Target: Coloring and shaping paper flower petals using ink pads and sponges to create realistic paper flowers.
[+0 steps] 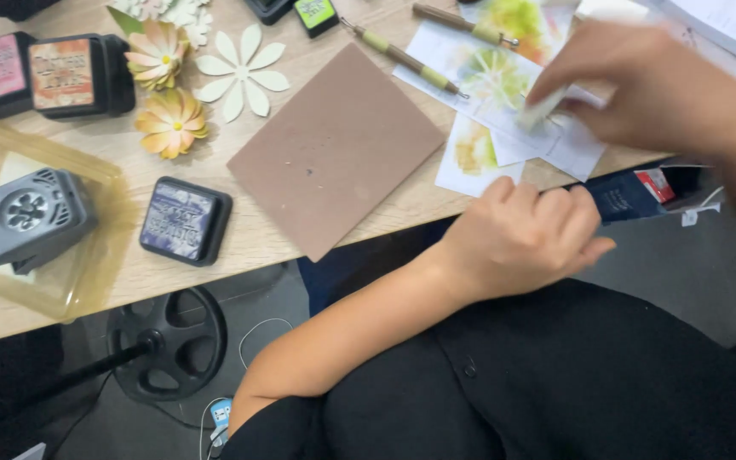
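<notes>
The right hand [649,85] pinches a small pale piece [543,109] over the coloured papers [487,94], right of the brown mat [334,149]. The left hand [526,234] is a closed fist at the table edge; contents unclear. Rubbing may push loose papers off the edge.

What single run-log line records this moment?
left hand: fisted at desk edge | right hand: pinching white piece over inked papers | brown mat: bare
</notes>
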